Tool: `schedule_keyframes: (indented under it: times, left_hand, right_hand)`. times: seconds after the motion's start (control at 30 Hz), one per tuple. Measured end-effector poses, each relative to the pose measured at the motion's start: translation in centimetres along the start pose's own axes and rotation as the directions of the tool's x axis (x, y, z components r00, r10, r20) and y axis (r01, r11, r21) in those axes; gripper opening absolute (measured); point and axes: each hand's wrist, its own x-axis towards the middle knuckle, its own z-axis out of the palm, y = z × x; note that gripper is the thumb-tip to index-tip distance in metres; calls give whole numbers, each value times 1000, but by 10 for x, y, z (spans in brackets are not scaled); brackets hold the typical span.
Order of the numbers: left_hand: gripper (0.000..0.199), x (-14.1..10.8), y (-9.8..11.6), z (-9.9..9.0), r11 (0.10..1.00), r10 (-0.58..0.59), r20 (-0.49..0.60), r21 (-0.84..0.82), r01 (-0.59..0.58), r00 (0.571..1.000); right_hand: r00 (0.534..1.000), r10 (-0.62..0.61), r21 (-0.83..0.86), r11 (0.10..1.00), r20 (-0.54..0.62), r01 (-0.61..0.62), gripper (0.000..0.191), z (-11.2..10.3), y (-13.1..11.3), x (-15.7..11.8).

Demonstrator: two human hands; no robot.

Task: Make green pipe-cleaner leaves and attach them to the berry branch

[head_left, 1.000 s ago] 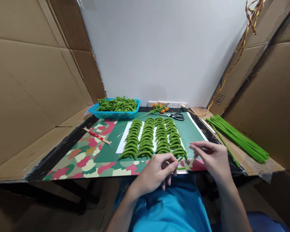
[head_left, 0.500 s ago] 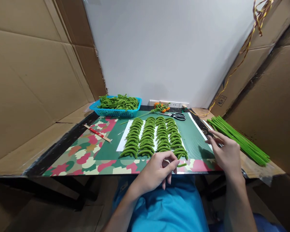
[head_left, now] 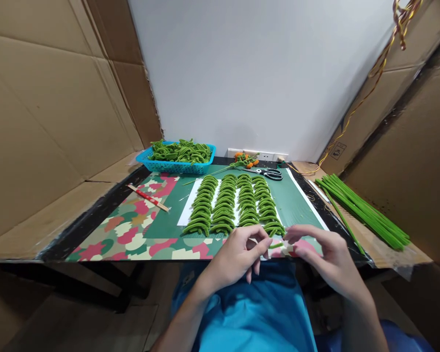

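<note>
My left hand (head_left: pixel 238 254) is closed at the table's front edge, thumb and forefinger pinching a short green pipe cleaner piece (head_left: pixel 277 245). Part of that piece is hidden by the fingers. Just right of it my right hand (head_left: pixel 330 259) hovers with thumb and fingers apart, holding nothing I can see. Beyond the hands, several curved green pipe cleaner pieces (head_left: pixel 224 210) lie in columns, overlapping on a white sheet (head_left: pixel 185 215). A single long green pipe cleaner (head_left: pixel 342 219) lies to the right, apart from a bundle of green pipe cleaners (head_left: pixel 366 210).
A blue basket (head_left: pixel 176 167) heaped with green pieces stands at the back left. Chopsticks in a red wrapper (head_left: pixel 147 197) lie at left. Black-handled scissors (head_left: pixel 273 174) and an orange-and-green pipe cleaner flower (head_left: pixel 247 160) lie at the back. Cardboard walls (head_left: pixel 58 98) flank the table.
My right hand has moved left, from beside the bundle to beside my left hand. The single long pipe cleaner now shows where that hand was. My left hand keeps its pinch.
</note>
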Motion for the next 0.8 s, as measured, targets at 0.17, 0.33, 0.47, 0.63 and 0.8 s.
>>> schedule_keyframes:
  times: [0.17,0.33,0.47,0.63,0.8]
  left_hand:
    - [47,-1,-1,0,1000,9,19,14,-9,1000]
    - [43,0,-4,-2,1000,-13,37,24,13,999]
    - [42,1,-3,-1,1000,-16,35,20,15,999]
    - [42,1,-1,-1,1000,-17,23,16,16,1000]
    - [42,1,-3,-2,1000,-25,31,5,25,999]
  right_hand:
    - [995,-76,70,995,57,72,7,19,-5,6]
    - [972,-64,-35,998,-224,58,5,4,17,3]
    - [600,-88,-143,989,-795,-44,17,-11,9,0]
    - [160,-181,-201,972,-970,-119,16,-16,-21,4]
    - [266,-154,-158,987,-952,6,15,-24,-25,10]
